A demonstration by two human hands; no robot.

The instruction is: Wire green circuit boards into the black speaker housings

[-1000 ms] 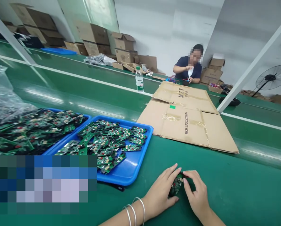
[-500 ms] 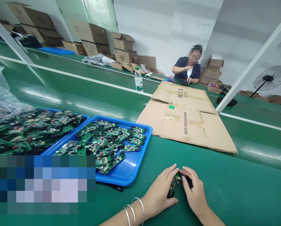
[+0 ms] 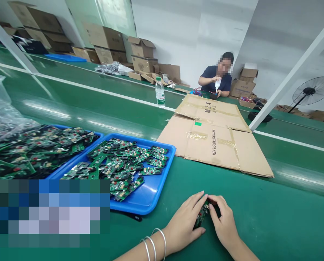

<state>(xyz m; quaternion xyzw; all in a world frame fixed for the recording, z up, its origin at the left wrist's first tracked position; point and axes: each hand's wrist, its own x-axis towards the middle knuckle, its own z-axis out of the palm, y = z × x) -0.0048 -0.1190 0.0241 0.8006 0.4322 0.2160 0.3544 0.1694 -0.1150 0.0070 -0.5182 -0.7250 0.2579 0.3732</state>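
A small green circuit board point(image 3: 202, 215) with a red part on it and dark edges is between my hands, low in the view right of centre. My left hand point(image 3: 182, 222), with silver bangles at the wrist, wraps along its left side, thumb near the lower end. With thumb and fingers, my right hand point(image 3: 225, 222) grips the upper right end; its fingertips meet those of the left. Part of the board is hidden by the fingers. Left of my hands, a blue tray point(image 3: 162, 188) holds many similar boards point(image 3: 126, 166).
Another heap of boards point(image 3: 42, 148) fills a second tray, with clear plastic point(image 3: 7, 112) behind it. Flattened cardboard point(image 3: 205, 145) lies ahead, beside a water bottle point(image 3: 160, 93). Across the bench a person point(image 3: 216, 78) holds a white bottle. A slanted white post point(image 3: 289, 74) stands at right.
My right hand has shifted slightly left and closed in on the board's upper end. Across the bench, the person's raised hand has moved with the white bottle.
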